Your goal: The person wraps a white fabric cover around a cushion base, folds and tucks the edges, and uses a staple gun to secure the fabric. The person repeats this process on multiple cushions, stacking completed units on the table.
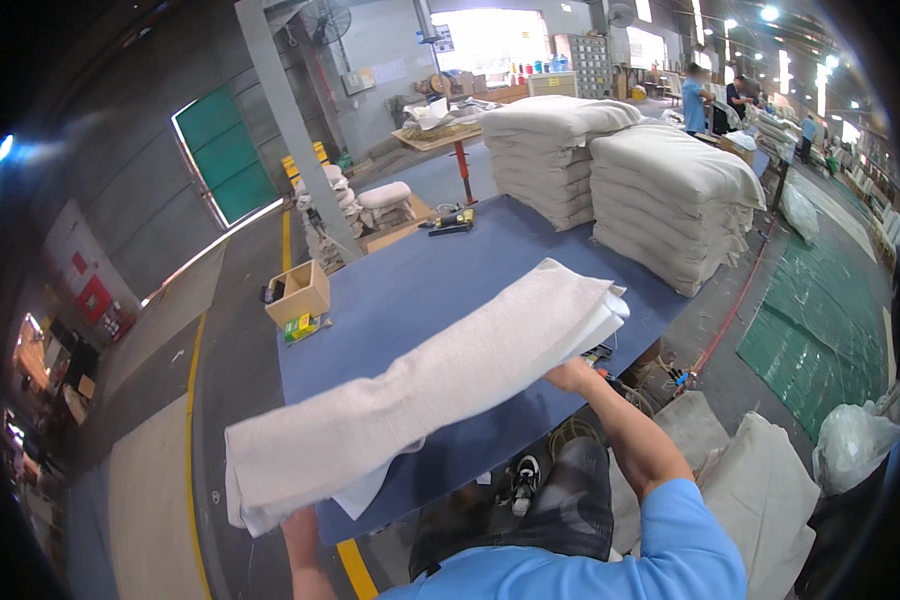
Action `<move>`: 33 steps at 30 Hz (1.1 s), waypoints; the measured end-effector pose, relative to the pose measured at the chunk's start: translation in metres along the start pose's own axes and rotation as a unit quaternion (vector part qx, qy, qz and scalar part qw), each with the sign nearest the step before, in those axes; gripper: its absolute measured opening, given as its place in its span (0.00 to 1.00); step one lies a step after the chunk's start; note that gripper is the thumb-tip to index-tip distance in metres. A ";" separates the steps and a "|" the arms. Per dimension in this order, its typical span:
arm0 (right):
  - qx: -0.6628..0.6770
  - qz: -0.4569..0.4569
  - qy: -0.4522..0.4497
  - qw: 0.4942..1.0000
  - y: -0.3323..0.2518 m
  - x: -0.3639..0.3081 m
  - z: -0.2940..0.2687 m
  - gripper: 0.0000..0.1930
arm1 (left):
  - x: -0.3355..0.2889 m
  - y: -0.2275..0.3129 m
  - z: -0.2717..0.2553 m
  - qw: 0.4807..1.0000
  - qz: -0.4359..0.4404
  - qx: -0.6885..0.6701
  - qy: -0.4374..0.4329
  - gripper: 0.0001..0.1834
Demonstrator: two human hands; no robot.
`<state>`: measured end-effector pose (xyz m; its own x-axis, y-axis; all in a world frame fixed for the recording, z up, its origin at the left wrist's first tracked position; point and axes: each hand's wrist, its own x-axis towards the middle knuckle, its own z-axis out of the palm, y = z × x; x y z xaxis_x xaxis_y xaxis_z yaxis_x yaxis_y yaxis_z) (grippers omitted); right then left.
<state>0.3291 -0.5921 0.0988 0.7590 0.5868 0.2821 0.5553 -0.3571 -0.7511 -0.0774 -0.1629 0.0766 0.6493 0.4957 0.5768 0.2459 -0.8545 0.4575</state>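
Observation:
A long beige fabric piece [420, 385], folded lengthwise with a white layer showing along its edges, stretches slantwise over the blue-topped table [390, 300]. My right hand [568, 374] grips its near edge toward the right end, with the fingertips tucked beneath. At the left end, past the table's edge, my left hand [298, 522] holds it from below; the cloth covers most of those fingers. A white flap [363, 490] hangs under the piece near my left hand.
Two tall stacks of folded beige fabric [670, 195] occupy the table's far right. A wooden box [298, 292] and a green-yellow small carton [300, 327] sit at the left edge; a yellow-black power tool [454, 222] lies farther back. Beige cloth [755, 490] lies beside me on the right.

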 end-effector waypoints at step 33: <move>0.228 0.048 -0.027 0.972 -0.032 0.112 0.007 0.23 | 0.047 0.152 -0.017 0.941 -0.222 -0.254 0.027 0.34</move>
<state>0.3937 -0.5093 0.1503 0.7738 0.6085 0.1759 0.2659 -0.0601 -0.9621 -0.0215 -0.2668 0.1849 0.5228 0.8049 0.2807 0.0988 -0.3843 0.9179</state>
